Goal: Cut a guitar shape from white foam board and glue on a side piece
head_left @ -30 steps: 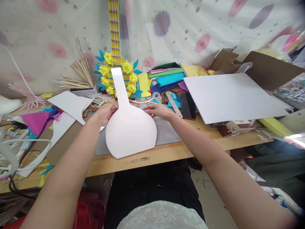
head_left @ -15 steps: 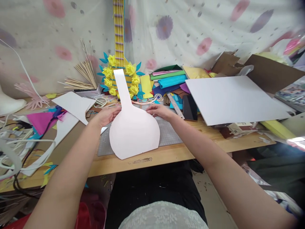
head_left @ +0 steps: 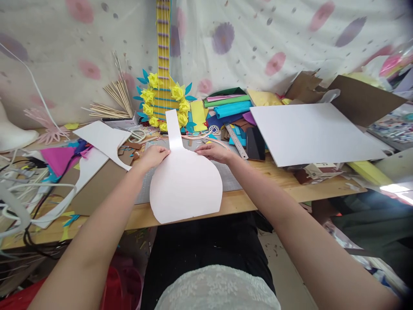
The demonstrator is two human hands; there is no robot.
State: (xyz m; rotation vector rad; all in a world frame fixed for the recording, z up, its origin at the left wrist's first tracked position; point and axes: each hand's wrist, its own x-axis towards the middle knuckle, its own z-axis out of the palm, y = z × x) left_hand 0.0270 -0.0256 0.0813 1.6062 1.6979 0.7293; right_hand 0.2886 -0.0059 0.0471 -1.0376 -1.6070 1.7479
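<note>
The left hand [head_left: 157, 156] is pinching, fingers nearly closed, one shoulder of the smooth white lute-shaped board [head_left: 186, 185], which is spanning the grey cutting mat [head_left: 230, 177] and the wooden table [head_left: 290, 187]'s front edge, whether resting or slightly raised being unclear. The right hand [head_left: 213, 151] is gripping the opposite shoulder with nearly closed fingers, this paired hold apparently keeping the flat, round-bodied sheet steady.
</note>
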